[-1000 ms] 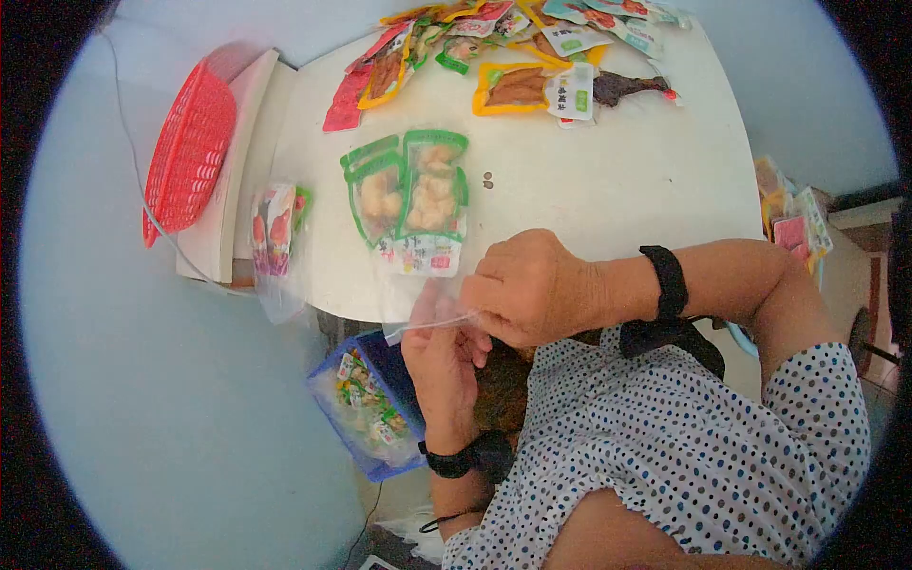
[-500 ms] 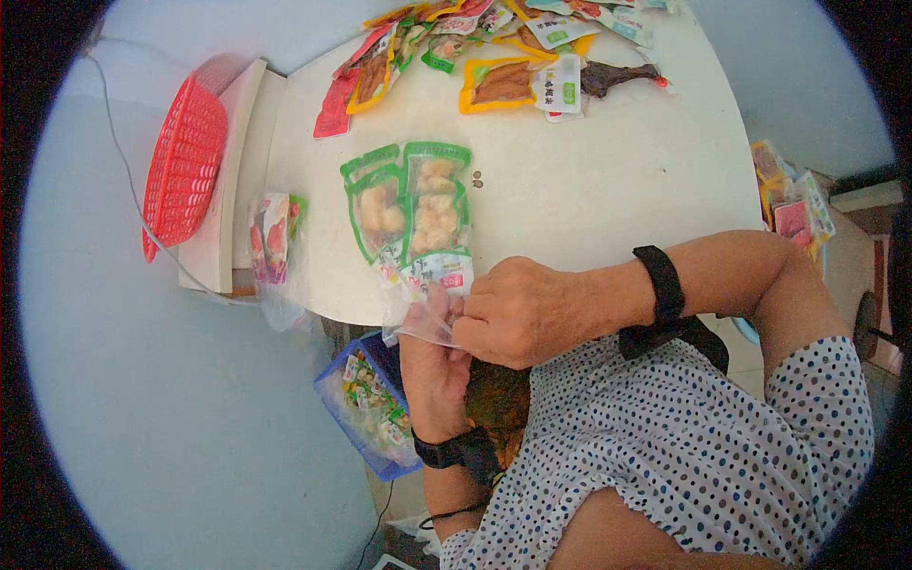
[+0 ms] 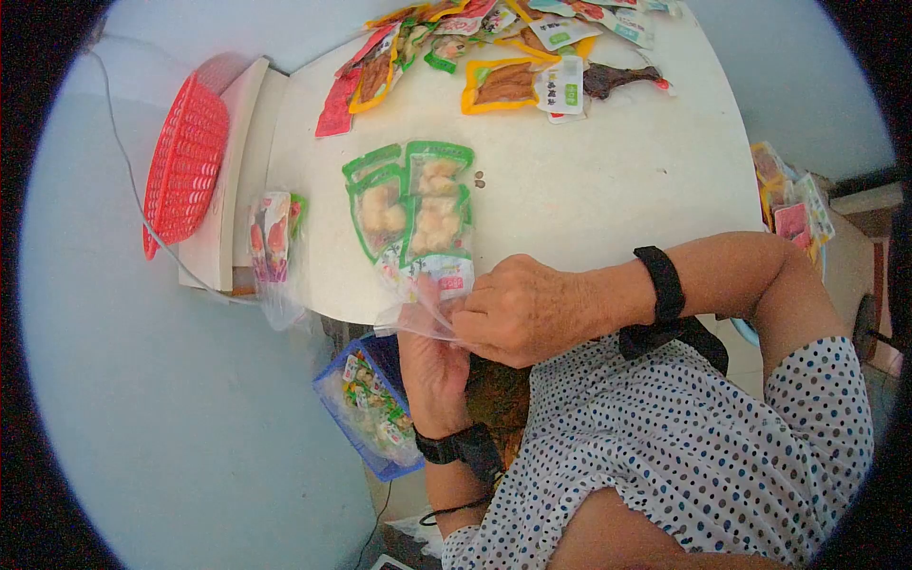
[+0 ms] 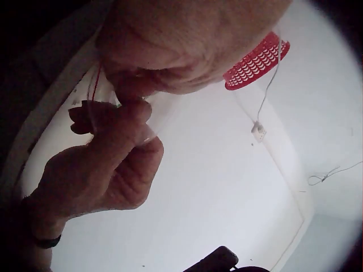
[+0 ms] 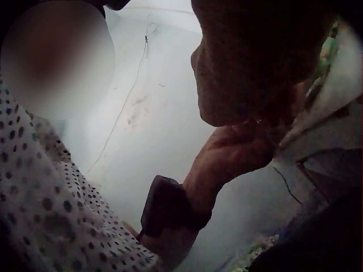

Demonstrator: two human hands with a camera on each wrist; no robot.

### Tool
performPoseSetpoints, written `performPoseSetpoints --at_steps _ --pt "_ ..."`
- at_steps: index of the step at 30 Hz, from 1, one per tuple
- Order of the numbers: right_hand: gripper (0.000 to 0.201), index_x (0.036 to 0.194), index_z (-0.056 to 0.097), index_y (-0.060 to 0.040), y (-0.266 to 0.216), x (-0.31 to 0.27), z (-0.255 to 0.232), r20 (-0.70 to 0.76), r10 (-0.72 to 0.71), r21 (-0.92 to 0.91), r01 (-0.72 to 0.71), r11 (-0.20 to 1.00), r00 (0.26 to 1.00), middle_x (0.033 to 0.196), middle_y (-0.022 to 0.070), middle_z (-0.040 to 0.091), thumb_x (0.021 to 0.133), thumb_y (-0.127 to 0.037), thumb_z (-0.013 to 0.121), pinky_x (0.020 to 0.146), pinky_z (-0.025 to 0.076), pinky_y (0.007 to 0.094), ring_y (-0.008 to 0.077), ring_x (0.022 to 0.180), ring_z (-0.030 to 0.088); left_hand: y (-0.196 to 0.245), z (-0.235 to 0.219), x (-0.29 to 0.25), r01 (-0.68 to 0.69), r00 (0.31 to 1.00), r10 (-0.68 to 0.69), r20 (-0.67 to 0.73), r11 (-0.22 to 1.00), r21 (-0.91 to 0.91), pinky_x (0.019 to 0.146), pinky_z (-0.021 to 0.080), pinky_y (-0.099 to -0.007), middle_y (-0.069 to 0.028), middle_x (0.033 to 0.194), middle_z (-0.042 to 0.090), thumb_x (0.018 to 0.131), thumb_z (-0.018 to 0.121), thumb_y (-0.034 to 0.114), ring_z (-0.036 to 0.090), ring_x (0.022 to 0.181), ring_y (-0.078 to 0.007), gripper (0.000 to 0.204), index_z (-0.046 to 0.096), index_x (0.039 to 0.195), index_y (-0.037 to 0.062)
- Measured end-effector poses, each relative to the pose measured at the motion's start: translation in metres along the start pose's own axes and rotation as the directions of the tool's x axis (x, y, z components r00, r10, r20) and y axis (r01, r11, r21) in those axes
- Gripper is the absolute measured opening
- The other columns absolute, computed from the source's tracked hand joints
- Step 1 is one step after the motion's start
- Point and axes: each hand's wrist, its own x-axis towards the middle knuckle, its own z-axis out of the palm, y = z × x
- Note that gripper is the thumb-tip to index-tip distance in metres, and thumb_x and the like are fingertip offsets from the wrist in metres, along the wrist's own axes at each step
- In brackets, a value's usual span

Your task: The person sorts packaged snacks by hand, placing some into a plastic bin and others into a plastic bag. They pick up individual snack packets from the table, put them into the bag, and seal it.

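Observation:
Two green-edged packets of pale, lumpy food (image 3: 438, 218) lie side by side on the white table, their printed white ends toward the person. Below them a clear plastic bag (image 3: 404, 320) stretches over the table's near edge. My left hand (image 3: 437, 370), palm turned up, holds the bag's loose end, with some fingers seen through the film. From the right, my right hand (image 3: 518, 309) pinches the same film, its knuckles up and fingertips hidden. In the left wrist view both hands meet at the film, with the right hand (image 4: 99, 170) lower left.
Several food packets (image 3: 503, 83) are heaped at the table's far side. A red plastic basket (image 3: 187, 157) leans by the wall at left, above a bagged packet (image 3: 274, 237). Below the table edge stands a blue crate (image 3: 328, 385) of packets. More packets (image 3: 793, 214) lie at right.
Since a second ago, my hands have drawn closer together at the bag's end, and the right hand sits slightly lower. The left hand's fingers have gone further under the film.

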Motion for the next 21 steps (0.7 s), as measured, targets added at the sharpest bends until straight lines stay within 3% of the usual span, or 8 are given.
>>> performPoseSetpoints --at_steps 3,6,9,11,14,17,19,21 --pt "0.017 0.077 0.053 -0.0077 0.002 -0.002 0.001 0.034 -0.002 -0.008 0.003 1.0 0.999 0.061 0.01 0.058 0.083 -0.023 0.057 0.045 0.049 0.0428 0.0294 0.053 0.062 0.001 -0.017 0.007 0.006 0.979 -0.006 0.203 1.0 -0.002 0.047 0.033 -0.0173 0.0009 0.082 0.057 0.101 0.052 0.028 0.046 0.062 -0.0025 0.024 0.057 0.106 0.0063" --pt "0.016 0.077 0.053 -0.0076 0.002 -0.002 0.002 0.042 0.011 -0.002 -0.011 1.0 0.999 0.061 0.0101 0.058 0.083 -0.022 0.056 0.045 0.049 0.0428 0.0291 0.053 0.062 0.004 0.0 0.002 -0.047 0.999 0.048 0.002 0.982 0.183 0.036 0.027 -0.0193 0.0049 0.069 0.053 0.095 0.062 0.025 0.042 0.048 -0.0015 0.015 0.056 0.094 0.0106" --pt "0.015 0.078 0.054 -0.0067 0.0 -0.001 0.0 0.042 0.021 0.004 -0.022 1.0 0.999 0.063 0.0104 0.059 0.082 -0.021 0.056 0.045 0.049 0.0426 0.0289 0.054 0.062 0.001 -0.001 0.003 -0.012 0.999 0.01 0.045 0.999 0.05 0.037 0.027 -0.0195 0.0054 0.067 0.051 0.096 0.061 0.024 0.04 0.047 -0.0016 0.015 0.055 0.095 0.0101" --pt "0.015 0.079 0.055 -0.0051 -0.001 -0.001 -0.001 0.046 0.012 0.004 -0.012 1.0 0.999 0.064 0.0109 0.059 0.082 -0.02 0.056 0.046 0.049 0.0424 0.0292 0.055 0.062 0.001 0.0 0.005 -0.175 0.985 0.162 0.066 0.912 0.371 0.038 0.028 -0.0197 0.0053 0.068 0.05 0.096 0.06 0.023 0.04 0.048 -0.0021 0.014 0.055 0.096 0.0102" --pt "0.016 0.082 0.056 -0.0023 -0.004 0.003 -0.009 0.074 -0.018 -0.021 0.02 1.0 0.997 0.065 0.012 0.059 0.081 -0.018 0.055 0.046 0.049 0.0422 0.0301 0.057 0.062 0.006 0.015 0.01 -0.049 0.998 0.055 -0.021 0.977 0.206 0.04 0.03 -0.0203 0.0047 0.07 0.049 0.096 0.06 0.024 0.041 0.051 -0.0029 0.015 0.053 0.097 0.0105" --pt "0.017 0.083 0.057 -0.0007 -0.006 0.004 -0.009 0.045 -0.057 0.004 0.057 0.998 0.997 0.065 0.0129 0.059 0.08 -0.017 0.054 0.046 0.049 0.0426 0.0311 0.057 0.062 0.007 0.011 0.003 -0.039 0.999 0.041 0.0 0.974 0.222 0.08 0.037 -0.0296 -0.0066 0.103 0.056 0.096 0.057 0.026 0.05 0.092 -0.0167 0.034 0.052 0.12 0.0022" --pt "0.017 0.083 0.057 -0.0009 -0.007 0.005 -0.012 0.079 -0.044 0.002 0.044 0.999 0.996 0.065 0.0132 0.059 0.08 -0.018 0.055 0.047 0.05 0.0426 0.031 0.057 0.062 0.004 0.001 0.007 -0.075 0.991 0.047 0.122 0.969 0.234 0.09 0.041 -0.0307 -0.0081 0.111 0.058 0.097 0.055 0.027 0.054 0.102 -0.0188 0.04 0.054 0.126 0.0002" --pt "0.015 0.079 0.055 -0.0026 -0.006 0.004 -0.01 0.062 -0.062 -0.014 0.063 0.998 0.996 0.063 0.0108 0.056 0.077 -0.017 0.057 0.046 0.048 0.04 0.0281 0.055 0.06 0.005 -0.009 0.018 -0.025 0.955 0.001 0.297 0.997 0.078 0.072 0.044 -0.0237 0.0 0.094 0.056 0.098 0.055 0.027 0.052 0.082 -0.0097 0.028 0.058 0.116 0.0045"
